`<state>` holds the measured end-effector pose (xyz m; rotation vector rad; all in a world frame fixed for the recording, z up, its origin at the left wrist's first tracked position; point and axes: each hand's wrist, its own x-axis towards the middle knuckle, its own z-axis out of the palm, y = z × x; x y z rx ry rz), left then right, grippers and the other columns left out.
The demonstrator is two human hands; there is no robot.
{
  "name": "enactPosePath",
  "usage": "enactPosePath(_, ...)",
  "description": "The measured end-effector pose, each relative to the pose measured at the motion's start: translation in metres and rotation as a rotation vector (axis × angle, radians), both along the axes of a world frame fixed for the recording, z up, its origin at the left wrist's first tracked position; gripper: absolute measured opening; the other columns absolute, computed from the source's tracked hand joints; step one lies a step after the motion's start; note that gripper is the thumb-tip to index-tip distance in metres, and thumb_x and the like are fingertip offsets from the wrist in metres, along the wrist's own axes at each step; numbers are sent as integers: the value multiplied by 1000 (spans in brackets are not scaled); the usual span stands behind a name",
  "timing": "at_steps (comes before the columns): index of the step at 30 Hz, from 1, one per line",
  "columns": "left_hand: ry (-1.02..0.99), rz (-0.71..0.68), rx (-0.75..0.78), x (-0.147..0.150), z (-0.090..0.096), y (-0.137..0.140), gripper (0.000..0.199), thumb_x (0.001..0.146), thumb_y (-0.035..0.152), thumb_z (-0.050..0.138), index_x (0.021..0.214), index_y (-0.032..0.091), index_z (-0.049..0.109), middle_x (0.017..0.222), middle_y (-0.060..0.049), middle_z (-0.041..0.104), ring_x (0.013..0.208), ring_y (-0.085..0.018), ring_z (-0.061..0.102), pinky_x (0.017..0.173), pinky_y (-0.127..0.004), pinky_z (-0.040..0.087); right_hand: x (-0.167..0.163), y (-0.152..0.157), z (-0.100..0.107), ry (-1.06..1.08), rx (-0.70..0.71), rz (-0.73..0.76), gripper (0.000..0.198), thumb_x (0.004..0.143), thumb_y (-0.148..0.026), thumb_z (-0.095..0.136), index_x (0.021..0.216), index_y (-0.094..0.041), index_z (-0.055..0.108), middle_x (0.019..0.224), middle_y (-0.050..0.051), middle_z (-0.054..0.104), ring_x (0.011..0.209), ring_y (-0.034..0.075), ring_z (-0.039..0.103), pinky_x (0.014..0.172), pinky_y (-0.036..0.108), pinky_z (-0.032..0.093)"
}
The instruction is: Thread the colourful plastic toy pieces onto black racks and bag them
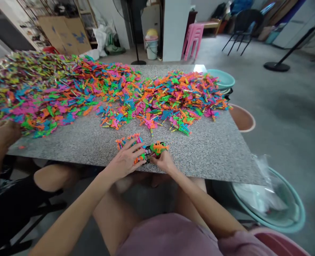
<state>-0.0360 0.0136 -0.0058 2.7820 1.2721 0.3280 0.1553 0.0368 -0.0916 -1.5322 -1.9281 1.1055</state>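
Note:
My left hand lies with its fingers spread over a packed row of small colourful plastic toys in pink, blue and orange. A black rack shows between my hands, at the front edge of the table; most of it is covered. My right hand is closed at the rack's right end, its fingers pinching green and orange plastic toys. Just beyond both hands, a heap of the same kind of loose toys spreads across the speckled grey table.
At the left, a co-worker's hand reaches to another big pile, partly wrapped in shiny material. Beyond the right edge are a teal basin, a pinkish basin and a teal tub with clear plastic bags.

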Motion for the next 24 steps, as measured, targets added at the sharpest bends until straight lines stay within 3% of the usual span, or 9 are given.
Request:
enactPosePath(3, -17, 1, 12, -1, -2, 0, 25, 94, 33, 57, 114, 19, 64, 133, -9, 58, 140, -31, 36, 113, -52, 39, -8, 0, 5, -175, 59, 66, 8, 79, -22, 63, 85, -17, 63, 78, 4, 70, 74, 19, 68, 64, 23, 46)
enactPosePath(6, -42, 14, -7, -1, -4, 0, 28, 94, 35, 56, 115, 18, 63, 134, -10, 58, 140, -31, 36, 114, -51, 38, -11, 1, 14, -286, 110, 129, 28, 78, -19, 65, 105, -16, 61, 91, 7, 72, 85, 21, 69, 69, 24, 47)
enactPosePath(9, -73, 56, -26, 3, -2, -1, 42, 93, 38, 57, 130, 18, 54, 134, -11, 58, 138, -32, 39, 112, -51, 39, -21, 3, 23, -373, 90, 180, 37, 79, -18, 66, 114, -13, 58, 97, 12, 72, 88, 24, 70, 71, 27, 48)
enactPosePath(12, -63, 54, -6, 7, -2, -2, 54, 90, 41, 61, 139, 23, 48, 134, -9, 58, 133, -32, 44, 111, -52, 37, -33, 4, 26, -399, 43, 238, 32, 81, -19, 67, 111, -11, 61, 101, 16, 72, 92, 27, 70, 73, 29, 49)
enactPosePath(15, -43, 74, 52, 8, -4, -1, 43, 92, 43, 57, 130, 23, 57, 126, -9, 64, 126, -32, 51, 109, -51, 39, -29, 9, 25, -360, 57, 285, 36, 80, -19, 68, 114, -11, 60, 102, 15, 72, 91, 26, 69, 74, 30, 50)
enactPosePath(17, -38, 96, 106, 7, -7, -1, 38, 95, 46, 51, 123, 21, 61, 122, -10, 66, 126, -32, 52, 106, -50, 42, -8, 21, 24, -302, 114, 304, 43, 77, -19, 71, 119, -14, 59, 105, 12, 71, 94, 24, 68, 77, 29, 50)
enactPosePath(19, -33, 104, 156, 6, -10, 0, 40, 97, 49, 45, 120, 21, 63, 121, -10, 67, 127, -33, 52, 105, -50, 42, 27, 40, 25, -302, 205, 192, 44, 79, -21, 71, 121, -17, 59, 116, 11, 68, 105, 22, 64, 86, 30, 49)
enactPosePath(22, -42, 94, 184, 3, -14, 2, 43, 97, 52, 43, 120, 22, 63, 121, -9, 68, 127, -32, 53, 106, -50, 42, 85, 64, 23, -528, 306, -244, 43, 90, -20, 59, 132, -15, 52, 138, 17, 55, 127, 27, 50, 100, 38, 42)
enactPosePath(24, -53, 90, 174, 1, -16, 3, 43, 97, 52, 45, 120, 22, 64, 122, -9, 68, 127, -31, 53, 107, -49, 42, 110, 65, 17, -665, 293, -255, 40, 94, -18, 52, 134, -14, 50, 132, 17, 59, 126, 27, 50, 99, 39, 42)
